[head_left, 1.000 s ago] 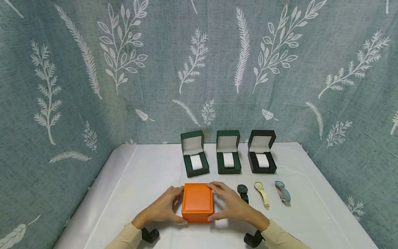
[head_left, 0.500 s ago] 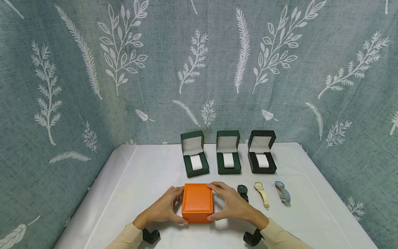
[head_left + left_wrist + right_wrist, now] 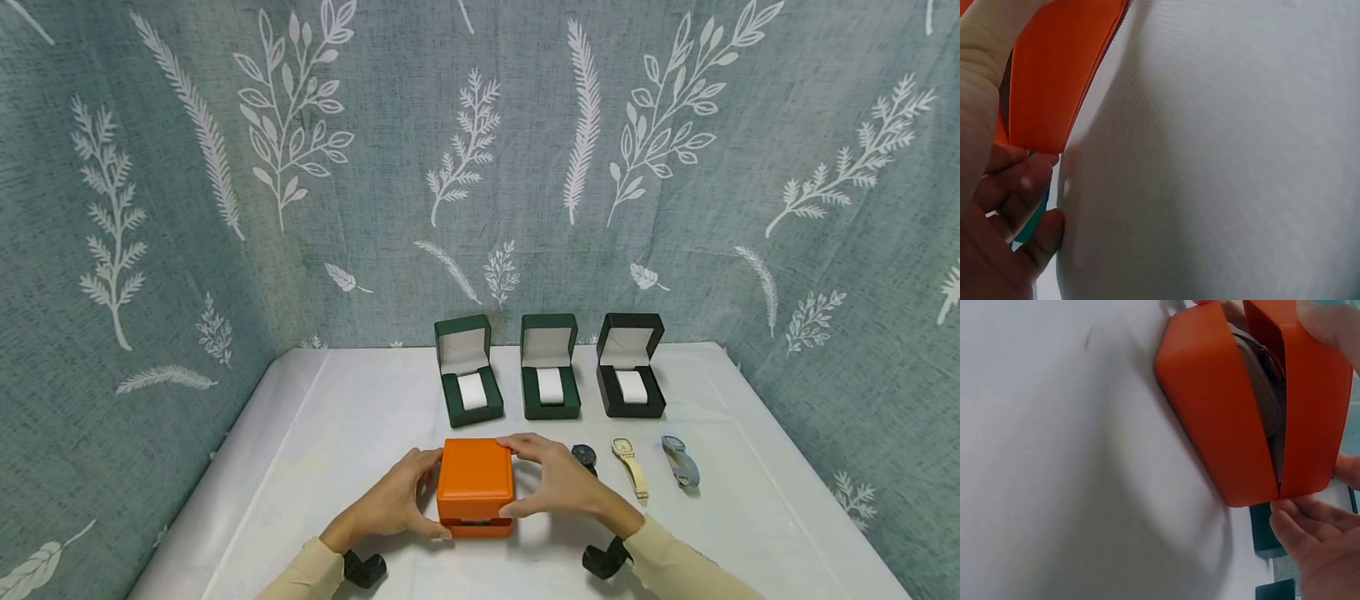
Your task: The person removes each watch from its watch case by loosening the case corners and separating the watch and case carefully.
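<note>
An orange watch box (image 3: 476,471) sits in front of the person, its lid tilted up a little at the front. My left hand (image 3: 393,497) grips its left side, thumb at the front corner low on the base and fingers toward the back. On the right side, my right hand (image 3: 555,483) holds the lid, with its thumb at the lid's front edge and fingers at the back corner. Through the gap between base (image 3: 1216,406) and lid (image 3: 1316,412), the right wrist view shows a pale cushion (image 3: 1261,394) with a darker band-like shape beside it.
Behind stand two open green watch boxes (image 3: 530,400) and an open black one (image 3: 611,400), each with a white cushion. A black watch (image 3: 583,456), a gold-coloured watch (image 3: 628,462) and a blue-grey watch (image 3: 680,462) lie to the right, the black one partly behind the right hand.
The orange box's lid has come up at the front, and a dark gap now shows above the base. My right hand has risen slightly with it; the left hand stays in place.
</note>
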The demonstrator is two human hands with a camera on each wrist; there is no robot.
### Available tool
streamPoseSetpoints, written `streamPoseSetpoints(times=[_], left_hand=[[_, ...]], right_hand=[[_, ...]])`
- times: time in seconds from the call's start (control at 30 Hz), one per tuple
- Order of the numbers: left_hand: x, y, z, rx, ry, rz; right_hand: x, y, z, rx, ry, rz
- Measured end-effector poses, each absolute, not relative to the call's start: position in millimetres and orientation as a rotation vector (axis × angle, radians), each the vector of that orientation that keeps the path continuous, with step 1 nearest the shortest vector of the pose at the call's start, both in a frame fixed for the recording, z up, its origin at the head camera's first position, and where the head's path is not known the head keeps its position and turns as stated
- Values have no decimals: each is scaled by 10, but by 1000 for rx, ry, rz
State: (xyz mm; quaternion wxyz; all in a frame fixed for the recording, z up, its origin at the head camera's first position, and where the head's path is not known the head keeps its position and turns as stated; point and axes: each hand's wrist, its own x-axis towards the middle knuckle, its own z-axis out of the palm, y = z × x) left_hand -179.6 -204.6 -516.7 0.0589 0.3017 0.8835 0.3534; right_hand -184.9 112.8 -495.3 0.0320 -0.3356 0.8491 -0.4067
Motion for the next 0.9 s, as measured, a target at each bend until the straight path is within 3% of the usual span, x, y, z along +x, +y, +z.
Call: streamPoseSetpoints(times=[0.9], left_hand=[[-1817,-2058,-5169,950,2660,1107]], right_hand=[[-1974,1103,-4882,-770,2314,-1503]])
